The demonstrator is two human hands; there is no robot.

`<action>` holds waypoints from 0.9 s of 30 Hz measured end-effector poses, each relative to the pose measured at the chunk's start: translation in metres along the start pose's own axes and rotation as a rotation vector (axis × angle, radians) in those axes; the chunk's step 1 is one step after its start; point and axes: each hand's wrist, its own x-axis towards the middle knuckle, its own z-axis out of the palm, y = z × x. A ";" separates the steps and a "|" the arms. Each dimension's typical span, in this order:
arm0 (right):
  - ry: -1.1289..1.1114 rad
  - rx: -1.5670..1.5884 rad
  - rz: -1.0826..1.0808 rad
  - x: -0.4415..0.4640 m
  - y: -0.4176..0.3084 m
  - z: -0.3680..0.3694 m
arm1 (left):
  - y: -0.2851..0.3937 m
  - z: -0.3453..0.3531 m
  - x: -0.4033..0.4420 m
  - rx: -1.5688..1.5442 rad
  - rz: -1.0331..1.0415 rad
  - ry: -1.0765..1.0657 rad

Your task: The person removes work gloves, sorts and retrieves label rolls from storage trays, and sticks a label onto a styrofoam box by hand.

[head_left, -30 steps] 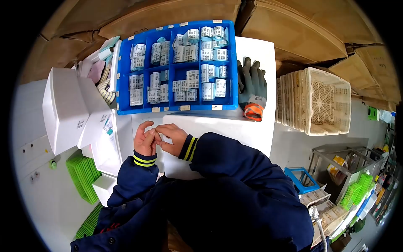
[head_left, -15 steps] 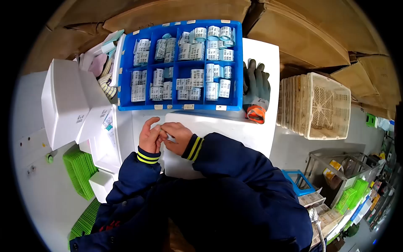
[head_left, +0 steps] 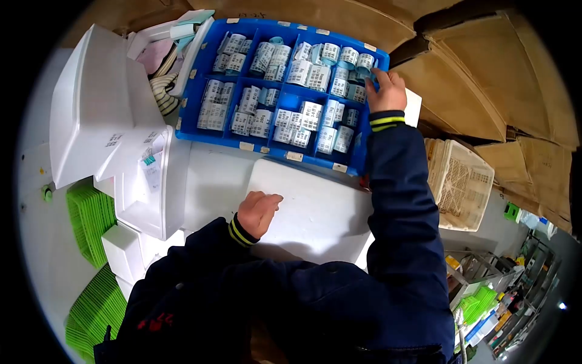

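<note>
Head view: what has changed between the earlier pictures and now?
The hands, together before, have parted. The right hand has moved forward and right to the far right compartment of the blue tray; whether it grips anything is unclear. The left hand is near the white board, fingers curled. The view has turned. The label rolls remain in the tray.

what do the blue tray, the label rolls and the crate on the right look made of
Blue tray: probably moulded plastic, slightly shiny, evenly coloured with thin dividers. Label rolls: apparently paper, smooth white with dark print, pale blue backing showing. Crate: likely plastic, dull off-white, with a lattice base.
</note>
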 end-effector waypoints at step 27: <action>0.261 0.062 0.006 0.039 0.040 0.004 | -0.001 -0.002 0.002 -0.050 0.052 -0.005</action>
